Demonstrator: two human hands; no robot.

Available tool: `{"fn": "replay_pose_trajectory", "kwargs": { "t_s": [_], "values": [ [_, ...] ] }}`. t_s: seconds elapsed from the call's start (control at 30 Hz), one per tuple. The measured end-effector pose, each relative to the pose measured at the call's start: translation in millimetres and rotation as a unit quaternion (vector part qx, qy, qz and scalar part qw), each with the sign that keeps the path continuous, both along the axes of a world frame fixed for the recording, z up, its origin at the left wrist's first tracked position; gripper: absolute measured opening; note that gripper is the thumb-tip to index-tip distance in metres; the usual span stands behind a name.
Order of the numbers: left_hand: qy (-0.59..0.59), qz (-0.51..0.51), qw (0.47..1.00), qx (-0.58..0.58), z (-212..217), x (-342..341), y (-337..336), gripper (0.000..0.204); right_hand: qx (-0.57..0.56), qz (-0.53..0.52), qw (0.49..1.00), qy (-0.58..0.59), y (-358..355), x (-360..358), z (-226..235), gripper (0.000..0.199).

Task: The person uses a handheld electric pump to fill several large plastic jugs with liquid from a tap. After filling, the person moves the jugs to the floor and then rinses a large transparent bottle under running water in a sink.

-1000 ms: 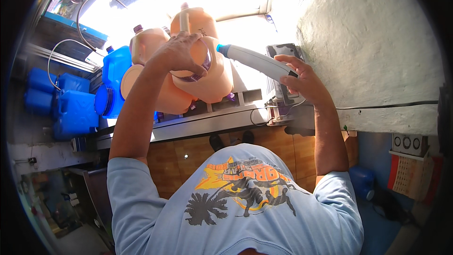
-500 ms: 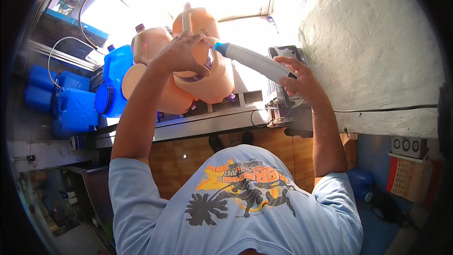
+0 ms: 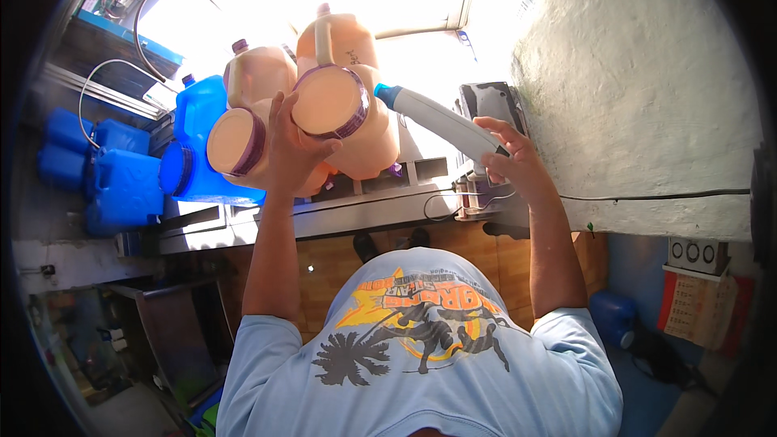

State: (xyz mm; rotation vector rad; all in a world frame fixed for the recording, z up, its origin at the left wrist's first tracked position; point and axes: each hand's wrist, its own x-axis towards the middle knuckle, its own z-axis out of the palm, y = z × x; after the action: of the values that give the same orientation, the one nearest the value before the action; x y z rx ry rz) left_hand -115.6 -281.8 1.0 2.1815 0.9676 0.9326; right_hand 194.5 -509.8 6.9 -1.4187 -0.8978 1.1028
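Observation:
My right hand (image 3: 516, 158) grips the lower end of a long, pale grey, slightly curved handheld tool (image 3: 441, 121). Its blue tip ends just right of a large peach jug's wide round cap (image 3: 328, 103), apart from it. A purple band rings that cap. My left hand (image 3: 295, 146) is beside the cap's left edge, fingers stretched upward and thumb spread along its lower rim; whether they touch I cannot tell. The jug (image 3: 379, 142) lies with its handle up. Left of it is another peach jug (image 3: 271, 73), whose cap (image 3: 232, 142) also has a purple band.
A blue jug (image 3: 202, 109) lies left of the peach ones, with several blue containers (image 3: 125, 186) farther left. A ledge (image 3: 364, 206) runs beneath the jugs. Behind the tool is a dark-topped device (image 3: 494, 105) with cables, next to a rough pale wall (image 3: 639, 73).
My left hand has come off the front of the cap, moving left and down, so the cap's face now shows. The tool in my right hand has shifted slightly right and down.

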Motion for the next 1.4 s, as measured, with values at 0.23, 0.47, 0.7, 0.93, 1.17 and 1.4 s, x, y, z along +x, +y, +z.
{"fn": "replay_pose_trajectory", "kwargs": {
  "t_s": [0.23,0.47,0.7,0.93,1.17,1.4],
  "values": [
    [-0.217,0.043,0.974,-0.048,-44,34,-25,0.135,-0.032,-0.002,0.998,-0.058,1,-3,16,0.06],
    [-0.095,0.154,0.983,0.003,-40,44,-23,0.132,-0.035,0.005,0.997,-0.07,-1,-3,27,0.058],
    [-0.083,0.02,0.996,0.021,-38,12,-9,0.087,-0.041,0.046,0.99,-0.125,1,2,45,0.059],
    [-0.073,0.041,0.996,0.025,-32,4,-6,0.078,-0.038,0.079,0.986,-0.142,4,6,65,0.061],
    [-0.089,0.04,0.995,-0.03,-30,2,-5,0.079,-0.023,0.107,0.973,-0.203,6,-1,79,0.062],
    [-0.075,0.048,0.996,-0.002,-28,3,-4,0.079,-0.02,0.131,0.961,-0.244,7,-18,95,0.061]
  ]
}}
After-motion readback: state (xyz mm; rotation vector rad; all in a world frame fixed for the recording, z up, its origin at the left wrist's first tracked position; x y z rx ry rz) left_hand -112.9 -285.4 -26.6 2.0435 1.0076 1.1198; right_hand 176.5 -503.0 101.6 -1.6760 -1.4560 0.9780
